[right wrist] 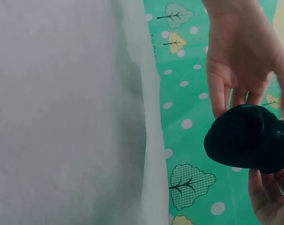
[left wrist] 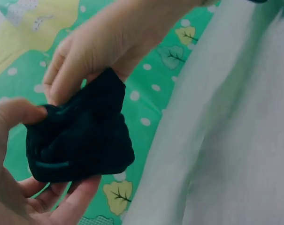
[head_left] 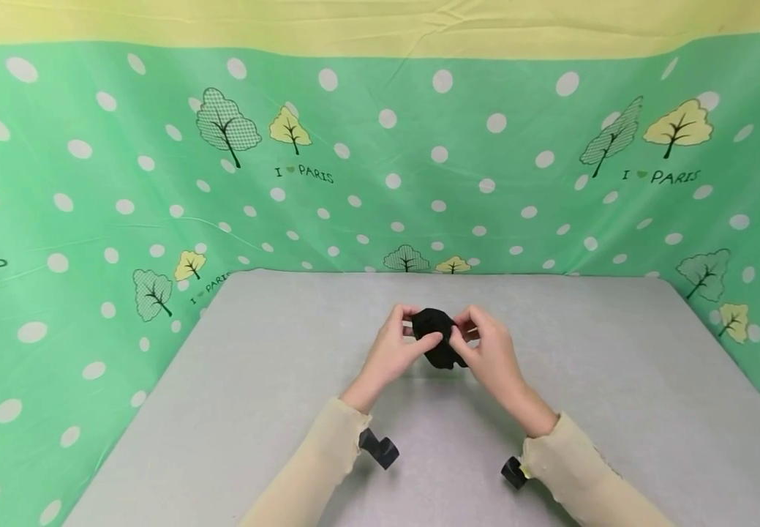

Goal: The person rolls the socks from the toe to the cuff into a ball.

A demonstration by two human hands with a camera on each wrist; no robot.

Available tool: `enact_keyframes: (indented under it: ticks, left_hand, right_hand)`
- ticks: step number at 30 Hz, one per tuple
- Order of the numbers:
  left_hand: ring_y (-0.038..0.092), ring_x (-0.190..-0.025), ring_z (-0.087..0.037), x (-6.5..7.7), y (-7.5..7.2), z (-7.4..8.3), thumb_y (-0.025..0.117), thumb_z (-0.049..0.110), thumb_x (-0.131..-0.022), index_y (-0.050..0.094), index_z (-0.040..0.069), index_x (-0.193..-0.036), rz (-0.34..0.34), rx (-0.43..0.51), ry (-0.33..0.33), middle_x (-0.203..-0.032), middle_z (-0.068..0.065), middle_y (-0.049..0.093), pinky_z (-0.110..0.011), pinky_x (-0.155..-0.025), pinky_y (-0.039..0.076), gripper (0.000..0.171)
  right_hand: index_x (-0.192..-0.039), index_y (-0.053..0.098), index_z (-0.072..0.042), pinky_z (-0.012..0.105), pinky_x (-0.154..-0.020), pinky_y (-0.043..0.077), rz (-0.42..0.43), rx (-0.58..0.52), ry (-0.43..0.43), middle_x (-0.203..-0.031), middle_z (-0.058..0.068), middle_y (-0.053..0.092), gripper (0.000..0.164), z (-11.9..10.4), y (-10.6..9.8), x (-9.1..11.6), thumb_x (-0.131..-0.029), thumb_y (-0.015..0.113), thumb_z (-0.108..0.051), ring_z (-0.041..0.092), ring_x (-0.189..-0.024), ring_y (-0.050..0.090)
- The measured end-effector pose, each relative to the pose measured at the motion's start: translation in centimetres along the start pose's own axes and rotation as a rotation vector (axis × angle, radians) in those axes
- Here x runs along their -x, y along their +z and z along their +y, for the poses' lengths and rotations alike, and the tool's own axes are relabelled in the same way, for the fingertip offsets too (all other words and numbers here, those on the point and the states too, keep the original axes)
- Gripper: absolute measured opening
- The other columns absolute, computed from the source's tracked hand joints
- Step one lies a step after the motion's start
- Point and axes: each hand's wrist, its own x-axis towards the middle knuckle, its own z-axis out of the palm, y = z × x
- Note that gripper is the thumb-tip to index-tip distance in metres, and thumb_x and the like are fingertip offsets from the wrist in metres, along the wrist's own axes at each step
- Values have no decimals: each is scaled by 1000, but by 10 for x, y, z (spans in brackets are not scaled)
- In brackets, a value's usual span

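A black, soft-looking cloth bundle [head_left: 434, 322] is held up above the grey table by both hands; its exact kind is hard to tell. My left hand [head_left: 395, 350] grips its left side, thumb on the near face and fingers behind and beneath. On the other side my right hand [head_left: 493, 353] pinches the bundle's right edge between thumb and fingers. In the left wrist view the black cloth bundle [left wrist: 85, 136] shows folds and a pointed upper corner. Seen from the right wrist, the bundle [right wrist: 240, 138] looks rounded, and its right end is cut off by the frame.
The grey table [head_left: 222, 410] spreads out under both arms. Green dotted cloth [head_left: 353, 219] with printed trees hangs behind and at the sides. Small black devices are strapped at the left wrist [head_left: 380, 448] and right wrist [head_left: 514, 473].
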Motion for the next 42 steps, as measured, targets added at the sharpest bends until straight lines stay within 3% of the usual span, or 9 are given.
enact_keyframes:
  ticks: [4,11,21,23,26,31,34,37,42]
  left_hand:
    - [57,-103,-27,3,2,6,76,40,-86,50,8,-128,14,-8,-2,-126,-12,57,-32,-78,49,59]
    - [58,-101,-26,4,4,1,74,34,-87,53,11,-123,73,-87,29,-122,-12,62,-37,-85,50,48]
    - [54,-82,-21,-2,5,-5,72,23,-83,52,14,-116,128,-228,44,-117,-12,67,-30,-68,46,39]
    - [57,-86,-21,-2,5,-5,72,23,-85,51,14,-117,111,-218,51,-116,-12,68,-31,-72,48,39]
    - [62,-96,-24,-1,5,-4,73,27,-88,50,11,-126,50,-138,61,-117,-13,69,-36,-81,53,47]
    - [61,-116,-34,3,5,-1,80,29,-85,32,7,-149,-86,-6,66,-136,-20,56,-47,-99,53,83]
    - [56,-126,-36,5,6,-1,85,29,-80,18,9,-156,-105,-65,103,-145,-22,48,-49,-107,47,103]
    - [51,-133,-33,7,8,0,86,29,-78,13,11,-157,-69,-157,133,-149,-20,45,-49,-110,44,109]
    - [50,-133,-34,12,14,5,89,35,-73,7,12,-158,-54,-229,115,-156,-19,32,-48,-109,45,120]
  right_hand:
    - [-89,61,-6,30,-66,60,14,-19,-39,-84,4,65,12,2,1,1,-85,65,5,14,-76,66]
    - [-89,64,-7,30,-66,58,2,-53,-98,-84,3,64,11,5,3,5,-86,67,3,11,-75,63]
    - [-89,63,-10,17,-69,49,-39,-164,-301,-86,3,65,22,6,5,8,-81,65,11,9,-74,57]
    - [-90,63,-7,18,-68,51,-46,-184,-249,-86,4,65,19,5,5,9,-82,65,10,8,-75,57]
    - [-93,63,0,17,-69,53,-40,-249,-53,-89,9,66,8,5,3,10,-89,64,7,3,-79,58]
    - [-99,61,6,12,-72,52,12,-375,242,-96,17,64,8,7,0,8,-96,62,-1,-2,-85,59]
    - [-100,61,6,11,-72,52,6,-397,271,-97,18,63,9,9,0,6,-96,62,-3,-3,-86,59]
    - [-100,61,6,13,-69,53,-15,-411,249,-96,18,64,9,9,2,6,-96,62,-2,-2,-85,61]
    - [-98,63,4,14,-69,53,-28,-392,253,-95,17,66,6,7,6,7,-94,63,0,-2,-84,61]
